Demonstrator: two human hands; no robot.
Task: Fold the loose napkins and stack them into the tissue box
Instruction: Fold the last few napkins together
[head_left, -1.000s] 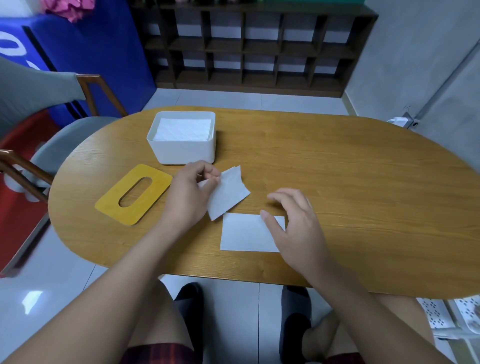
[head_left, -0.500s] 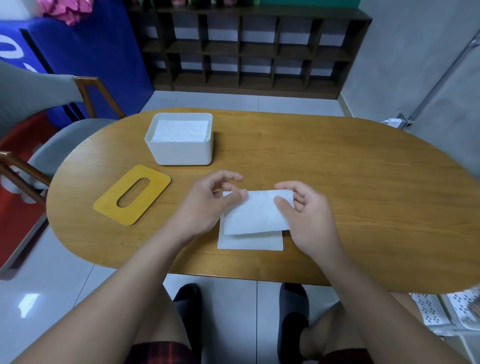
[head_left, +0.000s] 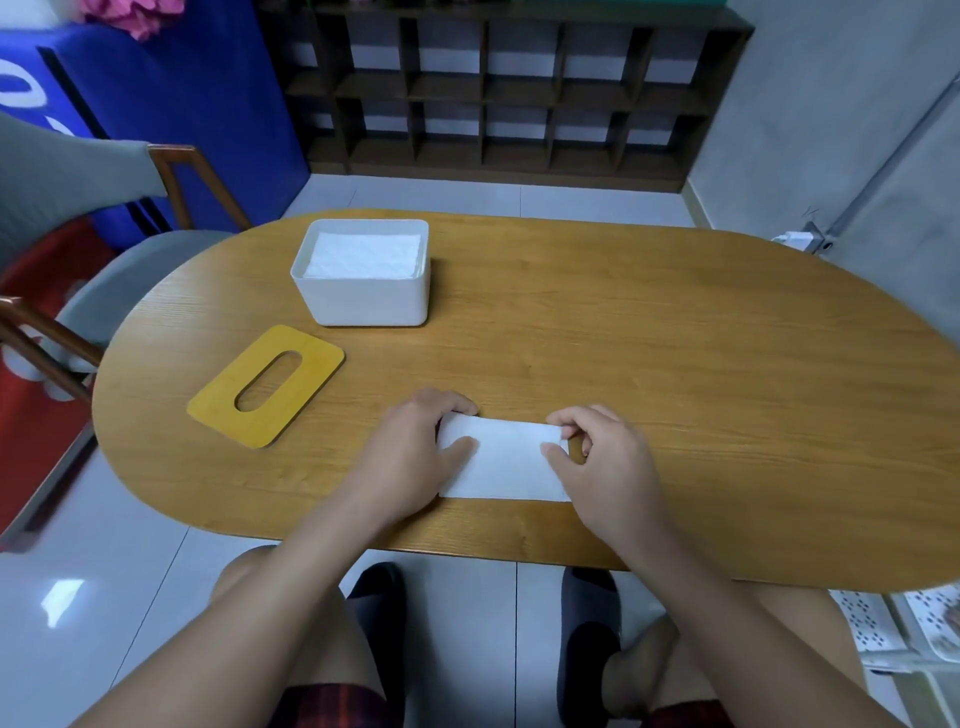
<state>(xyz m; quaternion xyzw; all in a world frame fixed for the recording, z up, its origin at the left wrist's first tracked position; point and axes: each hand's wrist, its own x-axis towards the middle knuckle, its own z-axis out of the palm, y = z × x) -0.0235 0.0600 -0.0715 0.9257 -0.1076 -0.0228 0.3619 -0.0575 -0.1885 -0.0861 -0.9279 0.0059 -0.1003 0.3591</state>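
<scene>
A white folded napkin (head_left: 506, 460) lies flat near the table's front edge, covering the napkin that lay there before. My left hand (head_left: 410, 457) holds its left end, thumb on top and fingers curled at the far corner. My right hand (head_left: 597, 457) pinches its right end between thumb and fingers. The white tissue box (head_left: 363, 296) stands open at the back left, with a stack of folded napkins (head_left: 363, 254) inside, close to the rim.
The yellow box lid (head_left: 306, 364) with an oval slot lies flat left of my hands, in front of the box. The oval wooden table (head_left: 675, 364) is bare to the right. A grey chair (head_left: 124, 275) stands at the table's left end.
My left hand carried a loose napkin from the left over the one lying on the table. Both hands then lowered it flat on top, holding its two ends.
</scene>
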